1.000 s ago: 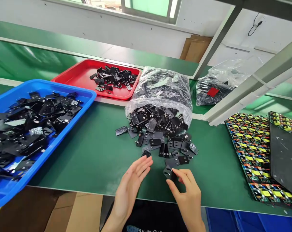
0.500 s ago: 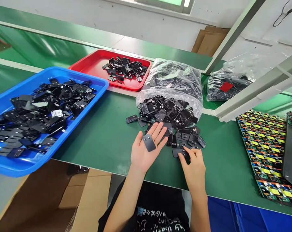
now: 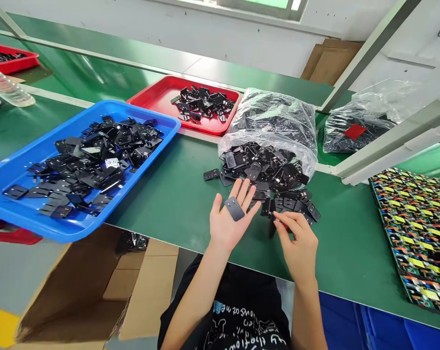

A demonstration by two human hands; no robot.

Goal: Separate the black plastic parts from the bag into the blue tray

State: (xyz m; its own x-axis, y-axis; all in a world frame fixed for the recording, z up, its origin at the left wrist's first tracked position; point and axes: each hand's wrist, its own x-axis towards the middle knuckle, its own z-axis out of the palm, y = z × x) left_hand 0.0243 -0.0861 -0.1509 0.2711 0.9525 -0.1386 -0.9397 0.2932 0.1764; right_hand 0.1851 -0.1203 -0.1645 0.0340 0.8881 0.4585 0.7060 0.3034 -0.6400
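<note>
My left hand (image 3: 225,228) is palm up with its fingers outstretched, and a small black plastic plate (image 3: 234,209) with two slots and rounded corners rests on it. To its right, my right hand (image 3: 298,243) pinches another black plate (image 3: 272,227) between thumb and fingers. That plate is tilted nearly edge-on, just above the green tabletop. Beyond both hands, a heap of similar black plates (image 3: 267,165) spills from the mouth of a clear plastic bag (image 3: 278,112). Some loose pieces (image 3: 290,201) lie close to my right fingertips.
A blue tray (image 3: 170,131) of black pieces stands at left, and a red tray (image 3: 147,99) behind it. Circuit boards (image 3: 416,233) with yellow patches lie at right. A metal post (image 3: 373,53) rises behind. An open cardboard box (image 3: 59,296) is below the table edge.
My right hand has lifted a plate from the table and turned it up on edge. The plate stays on my left palm. The view has swung left.
</note>
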